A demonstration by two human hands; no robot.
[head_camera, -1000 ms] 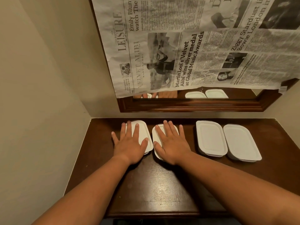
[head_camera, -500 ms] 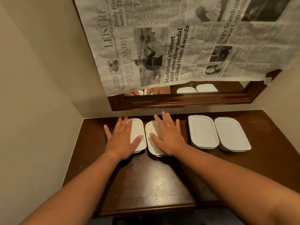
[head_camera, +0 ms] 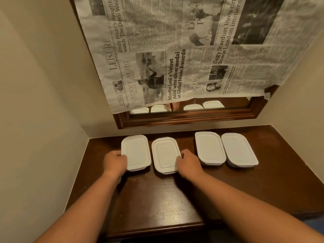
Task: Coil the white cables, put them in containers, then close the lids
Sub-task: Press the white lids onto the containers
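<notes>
White lidded boxes line the desk [head_camera: 157, 199]; no cable shows. Her left hand [head_camera: 114, 161] grips the end box [head_camera: 136, 151] by its edge, her right hand [head_camera: 188, 162] its neighbour [head_camera: 164, 155]. Best squeeze each rim evenly so both lids seat fully.

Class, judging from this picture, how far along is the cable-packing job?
Done: the two right containers are lidded; no loose cable shows. In hand: the left hand grips the leftmost container, the right hand the second container, both lidded. Left: probably only seating those lids.
</notes>
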